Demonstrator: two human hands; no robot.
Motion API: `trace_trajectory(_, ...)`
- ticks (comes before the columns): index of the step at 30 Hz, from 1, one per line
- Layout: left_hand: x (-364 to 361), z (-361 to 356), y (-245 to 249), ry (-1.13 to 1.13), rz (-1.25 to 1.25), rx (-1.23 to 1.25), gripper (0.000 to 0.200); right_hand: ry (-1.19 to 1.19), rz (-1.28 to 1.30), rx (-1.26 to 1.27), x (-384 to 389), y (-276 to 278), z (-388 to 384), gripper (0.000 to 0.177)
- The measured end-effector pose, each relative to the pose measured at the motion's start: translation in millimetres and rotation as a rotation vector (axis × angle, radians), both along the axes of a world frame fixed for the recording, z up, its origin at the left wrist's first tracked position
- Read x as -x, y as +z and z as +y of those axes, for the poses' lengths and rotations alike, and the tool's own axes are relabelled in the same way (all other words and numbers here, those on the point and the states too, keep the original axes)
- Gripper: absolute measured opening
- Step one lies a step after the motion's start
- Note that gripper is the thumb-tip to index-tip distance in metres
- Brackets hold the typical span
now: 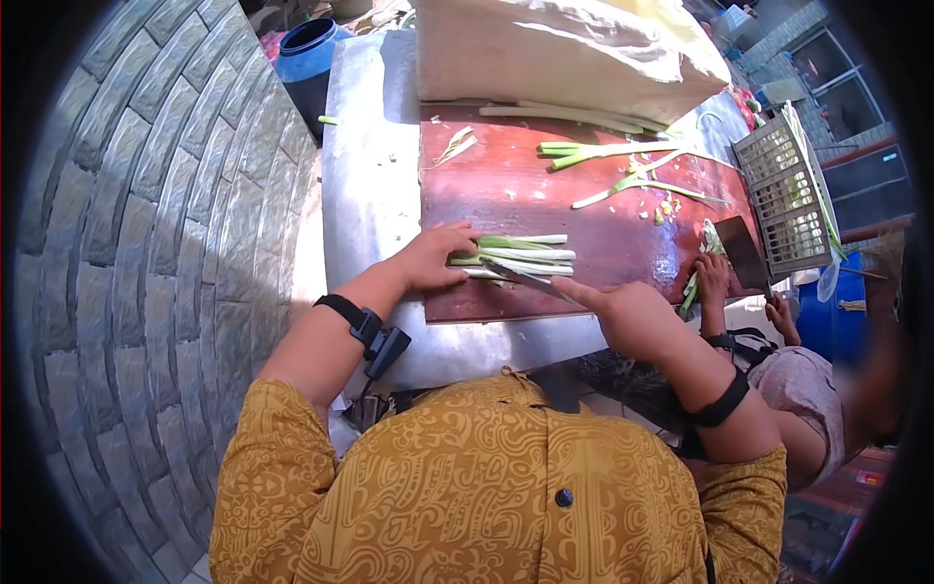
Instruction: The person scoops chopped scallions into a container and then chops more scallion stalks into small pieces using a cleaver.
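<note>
hands [435,257] on scallions [530,255], knife [526,278], handle hidden

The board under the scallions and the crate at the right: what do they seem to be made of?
Board: probably wood or wood-look laminate, reddish-brown with a gloss, as bright glare sits on its surface.
Crate: likely moulded plastic, dull beige, judging by its regular grid of openings.

scallion bunch [525,255] on board [486,195], between left hand [440,259] and right hand [632,319]; knife [520,273] in right hand; board on table [365,146]; loose stalks [608,151] beyond hands; crate [784,200] right; wall [146,253] left.
</note>
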State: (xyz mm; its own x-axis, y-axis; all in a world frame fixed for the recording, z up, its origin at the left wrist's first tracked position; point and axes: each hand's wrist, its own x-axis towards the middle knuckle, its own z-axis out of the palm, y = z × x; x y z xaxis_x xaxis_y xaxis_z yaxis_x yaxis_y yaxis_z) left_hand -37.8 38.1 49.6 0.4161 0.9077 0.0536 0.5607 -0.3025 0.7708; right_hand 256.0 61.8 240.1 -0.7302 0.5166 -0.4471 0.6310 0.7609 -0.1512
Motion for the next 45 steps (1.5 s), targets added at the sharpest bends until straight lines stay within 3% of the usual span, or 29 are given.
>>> trace_trajectory(28, -6, 0, -4, 0.07, 0.003, 0.023, 0.026, 0.201, -0.058, -0.16, 6, -2, -1, 0.069)
trace_trajectory(45, -5, 0, -5, 0.06, 0.006, 0.035, 0.028, 0.076, -0.225, -0.185, -40, 10, -9, 0.076)
